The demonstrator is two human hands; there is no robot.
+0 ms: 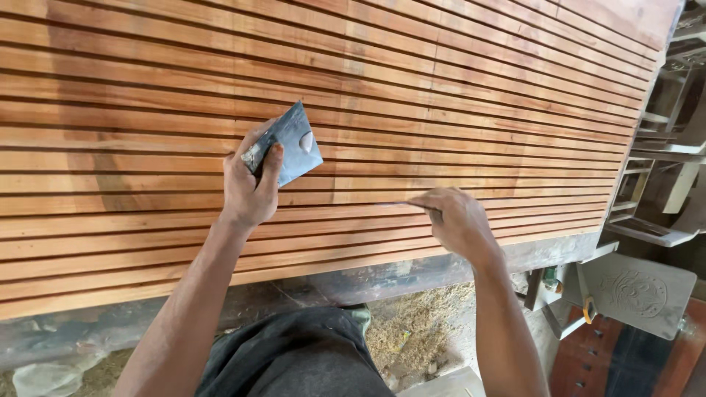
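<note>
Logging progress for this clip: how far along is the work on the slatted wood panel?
Done: cannot tell; no groove of the slatted panel looks clearly different from the rest.
In hand: the left hand holds a grey scraper blade carrying a dab of pale paste, while the right hand presses a thin tool into one groove low on the panel.
Left: many dark grooves run open across the panel, above and below that spot.

One slatted wooden panel [412, 95] lies across the view, its many grooves too numerous to count surely. Two hands work over it: the left hand [250, 187] and the right hand [457, 219]. One grey scraper blade [293, 143] shows, and one thin tool [412, 205].
</note>
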